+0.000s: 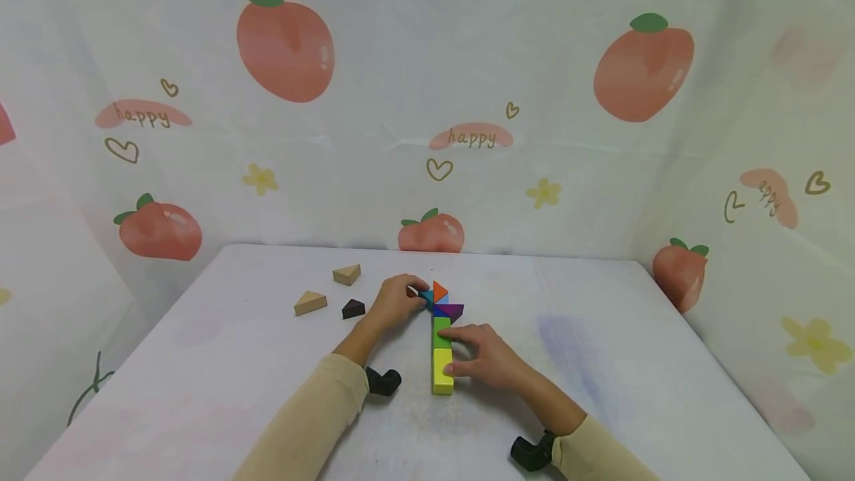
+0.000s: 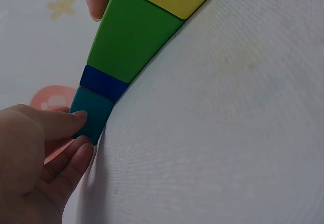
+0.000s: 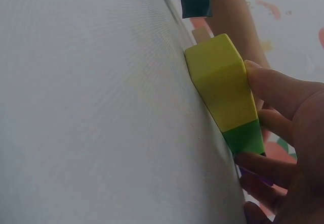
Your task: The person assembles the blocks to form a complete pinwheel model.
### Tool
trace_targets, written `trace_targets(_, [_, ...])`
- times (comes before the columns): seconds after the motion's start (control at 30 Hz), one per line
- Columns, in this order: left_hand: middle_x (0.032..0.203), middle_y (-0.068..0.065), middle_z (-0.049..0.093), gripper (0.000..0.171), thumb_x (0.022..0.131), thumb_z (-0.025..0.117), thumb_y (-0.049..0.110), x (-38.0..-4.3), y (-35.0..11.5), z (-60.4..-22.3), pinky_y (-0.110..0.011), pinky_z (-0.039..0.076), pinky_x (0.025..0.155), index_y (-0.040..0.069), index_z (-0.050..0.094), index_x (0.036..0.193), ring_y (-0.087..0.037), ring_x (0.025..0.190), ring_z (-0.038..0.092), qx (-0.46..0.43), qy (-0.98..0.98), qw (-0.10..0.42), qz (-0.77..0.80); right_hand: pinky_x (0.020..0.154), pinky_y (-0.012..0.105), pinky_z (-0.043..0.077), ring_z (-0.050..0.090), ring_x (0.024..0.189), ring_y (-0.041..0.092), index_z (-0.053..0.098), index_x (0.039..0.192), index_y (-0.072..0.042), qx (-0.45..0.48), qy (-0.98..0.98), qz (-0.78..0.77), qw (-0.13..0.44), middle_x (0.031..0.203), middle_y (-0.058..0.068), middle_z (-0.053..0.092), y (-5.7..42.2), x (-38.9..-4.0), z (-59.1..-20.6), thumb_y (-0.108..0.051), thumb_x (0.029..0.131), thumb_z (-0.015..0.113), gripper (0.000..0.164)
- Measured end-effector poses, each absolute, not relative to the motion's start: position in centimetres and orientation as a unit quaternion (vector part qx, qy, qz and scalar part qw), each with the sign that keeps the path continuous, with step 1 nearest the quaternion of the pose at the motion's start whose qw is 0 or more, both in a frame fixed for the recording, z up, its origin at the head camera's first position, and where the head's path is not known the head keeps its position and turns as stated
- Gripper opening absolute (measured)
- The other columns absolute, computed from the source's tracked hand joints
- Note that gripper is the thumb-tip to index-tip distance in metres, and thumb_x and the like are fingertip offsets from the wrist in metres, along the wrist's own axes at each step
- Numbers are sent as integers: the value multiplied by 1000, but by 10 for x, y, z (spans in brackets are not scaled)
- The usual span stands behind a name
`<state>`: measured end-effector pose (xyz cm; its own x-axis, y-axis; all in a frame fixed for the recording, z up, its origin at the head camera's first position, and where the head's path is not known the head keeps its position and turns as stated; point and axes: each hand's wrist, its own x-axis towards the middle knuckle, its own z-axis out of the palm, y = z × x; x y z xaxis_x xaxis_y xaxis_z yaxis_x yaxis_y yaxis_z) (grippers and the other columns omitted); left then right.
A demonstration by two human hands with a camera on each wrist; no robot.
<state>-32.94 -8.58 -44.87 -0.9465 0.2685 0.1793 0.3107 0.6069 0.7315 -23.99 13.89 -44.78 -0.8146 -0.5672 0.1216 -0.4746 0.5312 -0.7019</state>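
My left hand (image 1: pixel 394 303) pinches a teal triangular block (image 2: pixel 95 114) between thumb and fingers, at the left of a pinwheel of blocks. An orange triangular block (image 1: pixel 439 292), a light blue block (image 1: pixel 444 300), a dark blue block (image 2: pixel 104 81) and a purple block (image 1: pixel 455 310) make up the rest of it. Below, a green block (image 1: pixel 441 334) and a yellow block (image 1: pixel 442 373) line up end to end as a stem. My right hand (image 1: pixel 493 356) lies at the stem's right side, its thumb touching the yellow block and its index finger the green one.
Left of the pinwheel lie two plain wooden triangular blocks (image 1: pixel 346 274) and a black triangular block (image 1: pixel 353 309). The white table (image 1: pixel 234 362) meets a fruit-printed cloth (image 1: pixel 374 169) at the back and sides. Black wrist devices sit at both sleeves.
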Motion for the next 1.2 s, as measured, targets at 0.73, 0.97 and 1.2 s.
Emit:
trace_targets(0.73, [107,-1,66,23,89,72,12,-334,-97,-438,-29,52,73,15,71,112,-16,85,57,-127,-907,39,-400,101,55,35,45,122,31,59,135,-15,-281,878,-382,71,134,5,57,139,-239,-448,-35,83,77,59])
trace_targets(0.97, [107,-4,68,22,90,71,15,-335,-113,-423,-29,52,70,14,71,112,-19,89,57,-113,-906,64,-402,102,54,35,46,123,30,59,135,-13,-297,874,-380,61,133,6,58,140,-240,-448,-36,83,77,60])
trace_targets(1.2, [108,-5,68,22,92,68,16,-338,-137,-414,-38,52,76,8,70,112,-24,98,58,-124,-898,95,-411,100,53,36,46,122,31,58,136,-12,-303,872,-381,58,134,7,57,140,-239,-448,-36,84,76,60])
